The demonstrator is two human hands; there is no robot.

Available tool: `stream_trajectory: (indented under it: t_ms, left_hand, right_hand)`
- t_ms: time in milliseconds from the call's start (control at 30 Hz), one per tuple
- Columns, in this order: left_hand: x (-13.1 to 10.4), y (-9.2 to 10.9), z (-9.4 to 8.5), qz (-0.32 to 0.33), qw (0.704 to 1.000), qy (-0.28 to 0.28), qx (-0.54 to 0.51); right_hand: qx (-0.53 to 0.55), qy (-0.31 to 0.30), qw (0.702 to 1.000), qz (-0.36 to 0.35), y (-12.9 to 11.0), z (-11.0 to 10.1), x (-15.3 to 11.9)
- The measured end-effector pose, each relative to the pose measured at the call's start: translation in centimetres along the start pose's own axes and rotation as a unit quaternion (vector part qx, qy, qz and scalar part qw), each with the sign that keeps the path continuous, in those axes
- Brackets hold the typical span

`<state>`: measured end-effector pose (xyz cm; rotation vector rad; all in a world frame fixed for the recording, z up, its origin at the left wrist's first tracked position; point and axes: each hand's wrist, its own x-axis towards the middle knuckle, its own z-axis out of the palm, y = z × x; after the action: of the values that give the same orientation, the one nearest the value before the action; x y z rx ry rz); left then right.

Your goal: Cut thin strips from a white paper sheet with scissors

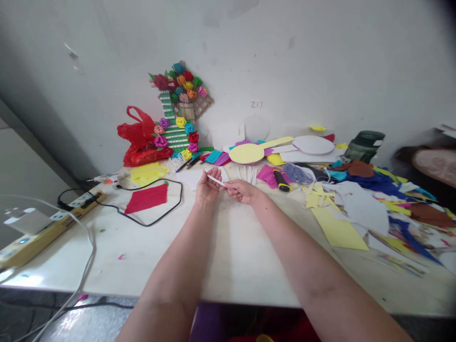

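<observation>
A thin white stick (215, 180), which looks like rolled or folded paper, spans between my two hands above the table. My left hand (208, 190), palm up, has its thumb and fingers closed about the far end. At the near end, my right hand (241, 191) pinches it between thumb and fingertips, partly covering it. Several similar white strips (251, 175) lie just behind my right hand. Behind my left hand is a sheet of white paper (188, 177).
A decorated stand with paper flowers (176, 135) and a red plastic bag (138, 137) stand at the wall. Left are red crepe paper (147, 198), a black cable (181, 194) and a power strip (53, 228). Rightward lie a yellow-black cutter (281, 180) and paper scraps (366, 204).
</observation>
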<state>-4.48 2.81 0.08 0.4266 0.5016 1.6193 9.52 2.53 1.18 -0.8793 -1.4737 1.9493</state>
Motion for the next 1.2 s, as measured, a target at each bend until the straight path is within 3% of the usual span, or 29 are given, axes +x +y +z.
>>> stream_trajectory:
  t_ms: [300, 633, 933, 1100, 1200]
  left_hand:
    - [0.2, -0.3, -0.1, 0.001, 0.998, -0.015, 0.064]
    - [0.3, -0.1, 0.1, -0.037, 0.998, 0.05, 0.003]
    - [0.4, -1.4, -0.2, -0.006, 0.987, -0.029, 0.158]
    - [0.6, -1.0, -0.5, 0.035, 0.987, -0.005, 0.159]
    - [0.5, -0.4, -0.4, 0.047, 0.987, 0.021, 0.155]
  right_hand:
    - [-0.005, 0.021, 1.0, -0.014, 0.3, -0.6, 0.0]
    - [-0.003, 0.008, 1.0, -0.021, 0.1, -0.5, -0.3]
    - [0.029, 0.035, 0.997, -0.058, 0.5, -0.9, 0.0]
    - [0.009, 0.016, 0.998, -0.06, 0.6, -1.7, 0.0]
    - [-0.011, 0.038, 0.998, -0.051, 0.9, -2.0, 0.0]
